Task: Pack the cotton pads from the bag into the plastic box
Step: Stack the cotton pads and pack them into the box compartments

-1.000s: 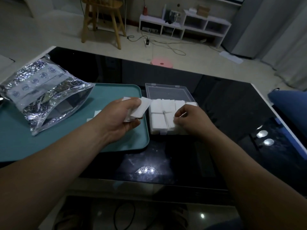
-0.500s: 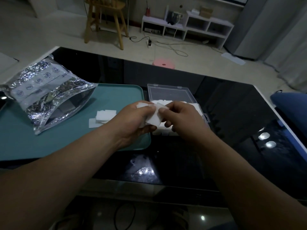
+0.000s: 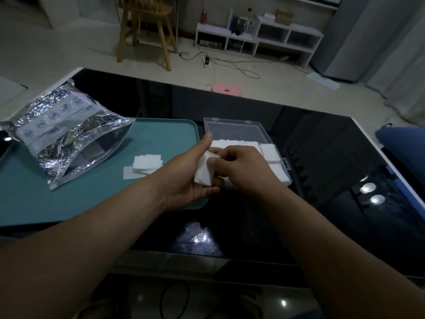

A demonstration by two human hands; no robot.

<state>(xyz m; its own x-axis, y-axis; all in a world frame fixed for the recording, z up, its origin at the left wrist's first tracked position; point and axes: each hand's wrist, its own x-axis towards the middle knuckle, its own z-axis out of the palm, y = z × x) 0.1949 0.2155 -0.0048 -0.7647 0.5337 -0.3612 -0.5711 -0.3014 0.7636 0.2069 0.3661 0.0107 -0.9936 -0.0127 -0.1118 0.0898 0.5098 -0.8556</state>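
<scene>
Now our left hand [image 3: 181, 178] cups the cotton pads [image 3: 203, 174], likely soft and light; our right hand [image 3: 241, 166] pinches one's edge.

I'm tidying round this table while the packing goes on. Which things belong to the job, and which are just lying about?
Job: left hand and right hand, both on the held pads; loose pads on the teal tray; foil bag; plastic box.
Lying about: pink stool, wooden chair, white shelf, floor cables.

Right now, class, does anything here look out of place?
Only a small, askew heap of loose cotton pads on the teal tray, between the foil bag and the plastic box, not yet packed. Nothing looks damaged.
</scene>
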